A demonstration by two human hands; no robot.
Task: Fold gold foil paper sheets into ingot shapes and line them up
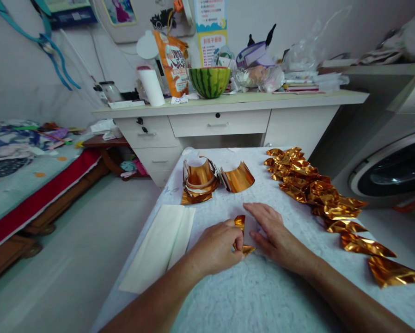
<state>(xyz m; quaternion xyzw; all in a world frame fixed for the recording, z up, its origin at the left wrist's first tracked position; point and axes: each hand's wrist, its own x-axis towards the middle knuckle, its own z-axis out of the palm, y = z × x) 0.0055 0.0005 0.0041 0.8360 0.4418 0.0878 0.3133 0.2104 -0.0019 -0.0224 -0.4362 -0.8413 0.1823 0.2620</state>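
Near the middle of the surface, I hold a gold foil piece with a pale face in my left hand, fingers curled over its left side. My right hand spreads flat at its right side; whether the thumb touches it, I cannot tell. The foil looks light, thin, slick and easily creased, best pinched gently by its edges. Curled foil sheets rest towards the far edge, white paper lies along the left edge, and crinkled foil bundles line the right edge. Beyond the far edge, an orange bag and a wall poster bear Chinese characters I cannot read surely.
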